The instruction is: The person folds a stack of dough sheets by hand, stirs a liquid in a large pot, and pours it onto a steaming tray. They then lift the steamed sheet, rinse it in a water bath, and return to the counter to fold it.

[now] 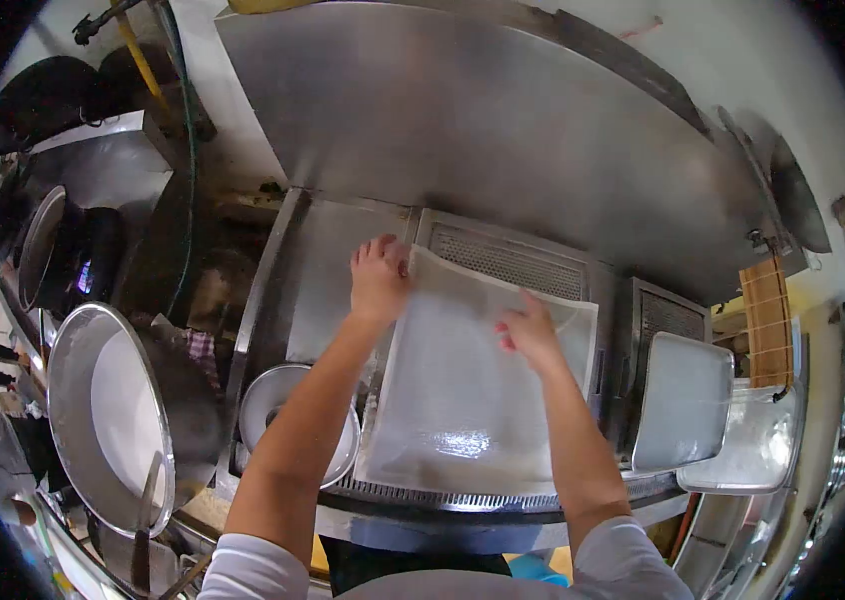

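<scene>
Currently, in the head view, a translucent white rectangular sheet [473,400] lies flat on the stainless-steel worktop [343,250], directly in front of the person, spanning the space between the forearms. Its sides run away from the body, leaning slightly to the right; front-to-back appears to be the longer axis.

The left hand [380,285] is at the far-left corner, fingers curled near the edge — whether they grip the sheet cannot be told. The right hand [531,330] is over the far-right part of the sheet, inboard of the right edge. It is partly open, with one finger extended towards the far edge and the others bent; no held object is visible, and contact with the surface cannot be confirmed. The left hand is nearer the left edge, the right hand nearer the right.

Edges and clearance: a grey perforated metal panel [503,255] adjoins the far edge, with a tall steel backsplash [503,120] behind. A shallow rectangular metal tray [683,400] sits apart on the right. A round steel bowl [258,400] stands beside the near-left edge, partly behind the left forearm — the narrower side for lateral movement.
</scene>
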{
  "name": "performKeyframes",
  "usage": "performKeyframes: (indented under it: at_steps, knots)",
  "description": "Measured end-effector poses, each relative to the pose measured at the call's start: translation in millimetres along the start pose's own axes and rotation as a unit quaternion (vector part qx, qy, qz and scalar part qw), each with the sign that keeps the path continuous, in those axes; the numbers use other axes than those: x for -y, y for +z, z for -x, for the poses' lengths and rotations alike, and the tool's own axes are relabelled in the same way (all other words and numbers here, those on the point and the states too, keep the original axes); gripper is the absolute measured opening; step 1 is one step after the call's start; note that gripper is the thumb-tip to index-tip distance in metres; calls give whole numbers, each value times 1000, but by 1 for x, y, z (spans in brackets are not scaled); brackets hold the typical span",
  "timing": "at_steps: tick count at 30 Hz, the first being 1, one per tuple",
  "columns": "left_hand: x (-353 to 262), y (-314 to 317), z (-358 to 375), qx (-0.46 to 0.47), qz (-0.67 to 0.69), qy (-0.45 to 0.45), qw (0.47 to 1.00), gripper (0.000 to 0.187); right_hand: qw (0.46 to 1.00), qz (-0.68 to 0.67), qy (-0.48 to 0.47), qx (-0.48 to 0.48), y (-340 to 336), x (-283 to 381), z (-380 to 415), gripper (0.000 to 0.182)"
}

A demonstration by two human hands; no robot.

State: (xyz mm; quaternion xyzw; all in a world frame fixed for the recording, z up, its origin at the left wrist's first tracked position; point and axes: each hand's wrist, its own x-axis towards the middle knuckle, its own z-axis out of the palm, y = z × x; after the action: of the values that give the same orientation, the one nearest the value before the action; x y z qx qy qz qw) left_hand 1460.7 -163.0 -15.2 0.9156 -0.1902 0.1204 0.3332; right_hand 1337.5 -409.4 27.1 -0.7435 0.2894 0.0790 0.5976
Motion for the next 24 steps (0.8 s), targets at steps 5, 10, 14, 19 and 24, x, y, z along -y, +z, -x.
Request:
performKeyframes:
  at_steps: [5, 10, 14, 19, 24]
  knots:
    - [3, 2, 5, 84, -114, 51, 989, 48, 969, -200, -1, 143, 72, 30, -20, 73]
    - [-2, -4, 5, 163, -136, 22, 977, 58, 936, -259, 48, 235, 106, 36, -67, 49]
    - [-1, -6, 4, 156, -139, 53, 977, 57, 941, -264, 59, 206, 114, 26, -43, 39]
    - [11, 9, 2, 116, -187, 108, 969, 56, 973, -8, 58, 223, 130, -52, 105, 60]
    - [-3, -10, 10, 138, -205, 148, 958, 54, 936, 208, -92, 267, 135, -98, 213, 39]
